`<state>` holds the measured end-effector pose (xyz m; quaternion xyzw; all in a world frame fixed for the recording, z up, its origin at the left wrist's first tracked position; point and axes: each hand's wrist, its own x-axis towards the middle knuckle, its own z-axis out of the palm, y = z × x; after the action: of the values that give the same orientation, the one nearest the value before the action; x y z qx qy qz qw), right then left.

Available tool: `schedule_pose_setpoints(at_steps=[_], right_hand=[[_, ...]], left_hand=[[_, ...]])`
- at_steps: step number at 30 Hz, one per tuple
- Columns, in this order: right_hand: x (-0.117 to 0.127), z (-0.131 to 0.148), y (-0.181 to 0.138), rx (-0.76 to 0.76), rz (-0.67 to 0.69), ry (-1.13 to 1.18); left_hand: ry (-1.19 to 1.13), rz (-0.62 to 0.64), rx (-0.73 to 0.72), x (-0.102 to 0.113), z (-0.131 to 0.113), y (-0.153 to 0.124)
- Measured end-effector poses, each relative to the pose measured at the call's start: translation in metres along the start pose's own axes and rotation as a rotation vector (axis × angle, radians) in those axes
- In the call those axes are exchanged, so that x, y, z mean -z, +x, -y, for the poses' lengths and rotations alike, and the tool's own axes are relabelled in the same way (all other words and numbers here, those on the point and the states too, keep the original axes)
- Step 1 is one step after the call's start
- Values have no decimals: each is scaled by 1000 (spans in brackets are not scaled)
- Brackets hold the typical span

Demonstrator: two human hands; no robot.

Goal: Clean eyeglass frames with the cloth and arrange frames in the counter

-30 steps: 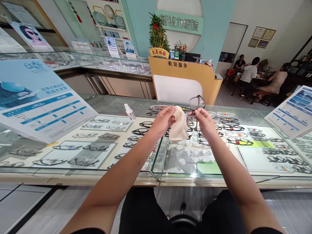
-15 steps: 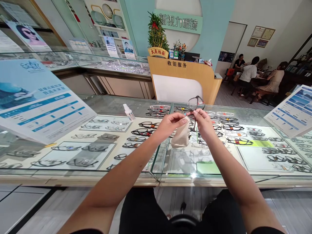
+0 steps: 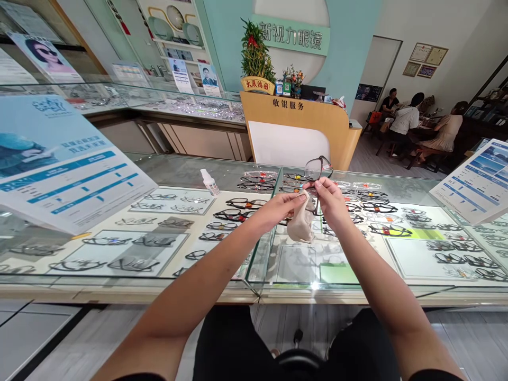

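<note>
Above the glass counter, my right hand [image 3: 328, 197] is closed on a pair of dark-framed eyeglasses [image 3: 313, 169], whose lenses point up and away from me. One temple arm hangs below my fingers. My left hand [image 3: 286, 204] pinches a beige cleaning cloth [image 3: 301, 225], which droops beneath the fingers. The cloth hangs close to the temple arm; whether they touch I cannot tell. Both hands are nearly together. A small white spray bottle [image 3: 209, 182] stands on the glass to the left of my hands.
Under the glass counter [image 3: 254, 288] lie several rows of eyeglass frames. A large printed sign [image 3: 71, 164] stands at left, a smaller one [image 3: 474, 182] at right. Beyond is a wooden cashier desk [image 3: 297, 124]; several people [image 3: 405, 121] sit at a table at the back right.
My left hand has shifted slightly, and the hanging cloth has swung a little to the right and changed its folds. The eyeglasses and right hand stay almost in place.
</note>
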<state>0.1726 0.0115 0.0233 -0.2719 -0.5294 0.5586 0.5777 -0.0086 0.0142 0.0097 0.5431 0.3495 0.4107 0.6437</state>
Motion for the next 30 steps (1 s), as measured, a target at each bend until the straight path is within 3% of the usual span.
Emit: schedule_pose_setpoints(at_steps=[5, 9, 26, 30], right_hand=[[-6, -1, -3, -49, 21, 80], [-9, -3, -4, -98, 21, 115], [-13, -7, -5, -96, 38, 114], [-15, -8, -7, -98, 63, 127]], left_hand=[[-296, 69, 25, -2, 2, 0], [-373, 65, 58, -5, 3, -2], [-181, 116, 15, -18, 5, -7], [-213, 78, -6, -21, 9, -7]])
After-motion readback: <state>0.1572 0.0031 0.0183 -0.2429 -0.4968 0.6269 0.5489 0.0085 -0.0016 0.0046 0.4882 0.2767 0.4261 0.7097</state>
